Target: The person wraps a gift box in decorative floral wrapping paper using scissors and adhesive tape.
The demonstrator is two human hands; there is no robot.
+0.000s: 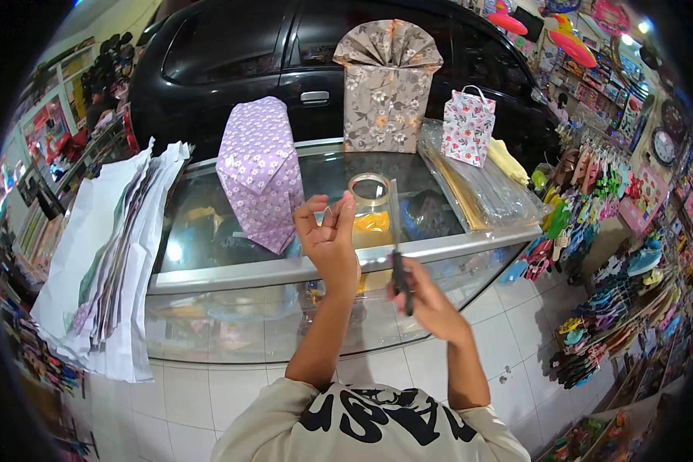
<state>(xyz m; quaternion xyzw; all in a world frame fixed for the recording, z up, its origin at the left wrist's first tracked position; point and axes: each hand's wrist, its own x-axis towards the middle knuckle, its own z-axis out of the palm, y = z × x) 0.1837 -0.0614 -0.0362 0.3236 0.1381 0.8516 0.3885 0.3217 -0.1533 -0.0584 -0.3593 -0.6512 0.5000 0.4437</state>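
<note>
My left hand (329, 242) is raised over the front of the glass counter, fingers curled. A small pale strip (329, 210) shows at its fingertips, too small to make out fully. Scissors (398, 273) with dark handles are in my right hand (431, 304), blades pointing up and away; the hand is slightly blurred. Just beyond my left fingertips, a roll of tape (369, 202) lies on the counter. To the left rests a box-like package (258, 165) in purple floral wrapping. A grey floral package (385, 108) with a pleated fan top stands upright at the back.
White-backed wrapping sheets (108, 246) hang over the counter's left end. A small floral gift bag (468, 127) stands on plastic-wrapped packs (477, 189) at the right. The counter's metal edge (285, 271) runs before me. Behind is a black car (231, 61); hanging goods (593, 254) fill the right.
</note>
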